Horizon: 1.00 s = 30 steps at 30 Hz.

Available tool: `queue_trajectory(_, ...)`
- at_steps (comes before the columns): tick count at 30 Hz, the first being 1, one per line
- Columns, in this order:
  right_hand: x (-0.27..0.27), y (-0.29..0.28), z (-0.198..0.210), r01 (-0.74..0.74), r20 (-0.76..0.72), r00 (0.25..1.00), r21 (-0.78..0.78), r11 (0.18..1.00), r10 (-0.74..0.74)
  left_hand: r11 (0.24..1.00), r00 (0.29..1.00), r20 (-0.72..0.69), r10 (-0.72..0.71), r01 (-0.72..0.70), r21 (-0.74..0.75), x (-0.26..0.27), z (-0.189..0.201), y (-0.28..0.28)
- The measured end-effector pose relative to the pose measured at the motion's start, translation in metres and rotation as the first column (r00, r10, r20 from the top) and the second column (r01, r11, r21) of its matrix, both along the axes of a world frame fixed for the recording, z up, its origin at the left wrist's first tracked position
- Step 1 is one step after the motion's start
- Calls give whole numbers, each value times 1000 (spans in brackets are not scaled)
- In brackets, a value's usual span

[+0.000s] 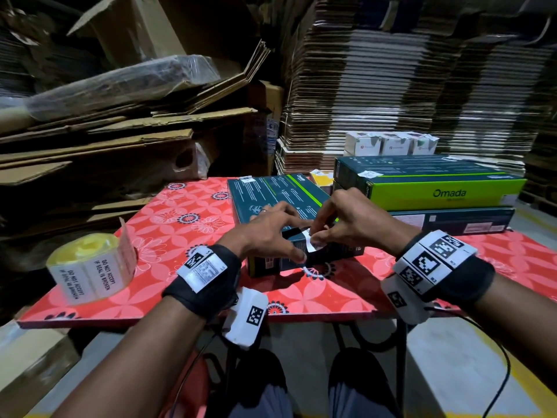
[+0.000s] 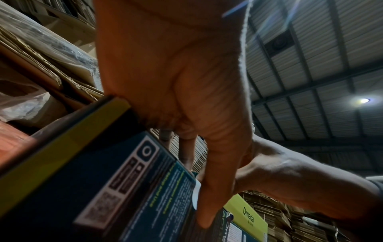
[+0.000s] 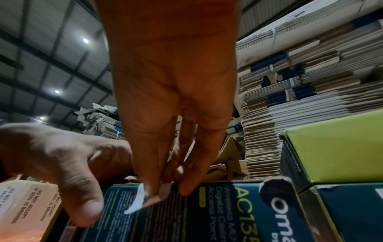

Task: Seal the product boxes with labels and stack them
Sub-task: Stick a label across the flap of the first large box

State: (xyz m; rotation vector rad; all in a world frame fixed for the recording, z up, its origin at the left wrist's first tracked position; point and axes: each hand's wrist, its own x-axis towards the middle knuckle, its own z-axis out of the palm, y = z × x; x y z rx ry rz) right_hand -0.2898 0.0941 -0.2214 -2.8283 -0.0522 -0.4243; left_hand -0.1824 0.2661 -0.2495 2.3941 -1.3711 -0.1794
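Note:
A dark teal product box (image 1: 271, 197) lies on the red floral table (image 1: 180, 236), its near end towards me. My left hand (image 1: 289, 236) holds that end, with fingers spread on the top and the thumb (image 2: 209, 204) down on the end face. My right hand (image 1: 319, 233) pinches a white label (image 1: 313, 247) at the box's top near edge. In the right wrist view the label (image 3: 138, 199) curls loose below the fingertips (image 3: 153, 188), over the box's end face (image 3: 207, 212). A roll of seal labels (image 1: 90, 267) stands at the table's left.
Two Omada boxes (image 1: 437, 191) are stacked on the table to the right, with small white cartons (image 1: 388, 143) behind them. Flattened cardboard is piled high at the back and on the left (image 1: 120, 131). My knees are below the table's near edge (image 1: 211, 316).

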Motion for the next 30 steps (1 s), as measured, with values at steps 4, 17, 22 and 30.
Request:
queue_trajectory(4,-1,-1,0,31,-7,1000,20,999,-31,1000,1000,-4,5,-5,5,1,0,-1)
queue_trajectory(17,1,-5,11,-5,-147,989,120,993,23,1000,1000,8,22,-22,23,-1,0,-1)
queue_trajectory(22,11,3,3,31,-21,999,-1,1000,-31,1000,1000,18,17,-18,23,0,-1,-1)
queue_trajectory(30,10,-3,6,-29,-59,998,-17,999,28,999,999,23,28,-28,15,0,-2,-1)
